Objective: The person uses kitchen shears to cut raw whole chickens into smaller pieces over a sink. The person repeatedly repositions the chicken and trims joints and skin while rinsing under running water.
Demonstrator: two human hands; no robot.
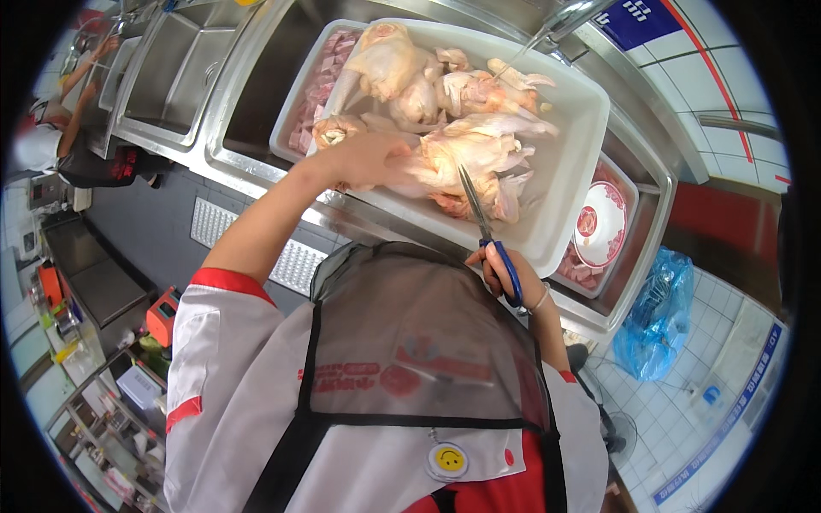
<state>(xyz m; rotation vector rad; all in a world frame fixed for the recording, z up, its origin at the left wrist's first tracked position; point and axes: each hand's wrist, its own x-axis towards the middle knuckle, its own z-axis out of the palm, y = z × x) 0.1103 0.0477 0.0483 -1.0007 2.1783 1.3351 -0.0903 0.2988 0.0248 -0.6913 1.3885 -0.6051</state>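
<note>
Several raw, plucked chickens (385, 61) lie in water in a large white plastic tub (577, 173). My left hand (369, 160) grips one end of a raw chicken (474, 144) near the tub's front side; its fingertips are partly hidden. In my right hand (516, 276) are scissors (476, 202) with blue handles. The blades point away from me over the near side of that chicken, their tips at its skin and close together. Whether they cut into it, I cannot tell.
The tub rests over a steel sink (247, 118). Cut pink meat (321, 90) fills trays beneath both ends, with a patterned bowl (600, 224) on the right one. A faucet (571, 22) runs above. A blue plastic bag (657, 314) hangs right; another person (51, 141) works far left.
</note>
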